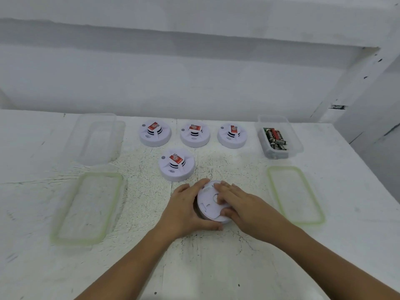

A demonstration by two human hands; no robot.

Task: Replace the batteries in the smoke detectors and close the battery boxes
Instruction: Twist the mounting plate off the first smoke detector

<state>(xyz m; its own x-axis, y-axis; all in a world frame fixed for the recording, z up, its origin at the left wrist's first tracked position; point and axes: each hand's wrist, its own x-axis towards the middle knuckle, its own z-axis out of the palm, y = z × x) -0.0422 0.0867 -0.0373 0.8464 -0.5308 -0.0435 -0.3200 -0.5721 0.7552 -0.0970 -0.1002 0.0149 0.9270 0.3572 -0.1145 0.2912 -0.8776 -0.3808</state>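
Note:
A white round smoke detector lies upside down near the table's front middle, its flat back facing up. My left hand grips its left rim, thumb curled under the near edge. My right hand lies over its back with the fingers flat on the cover and the thumb against the near rim. Several more smoke detectors stand face up behind it, each with a red label on top: one close and three in a far row. A clear box of batteries sits at the far right.
An empty clear container stands at the far left. Two green-rimmed lids lie flat on the white table, one at the left and one at the right. A white wall rises behind the table.

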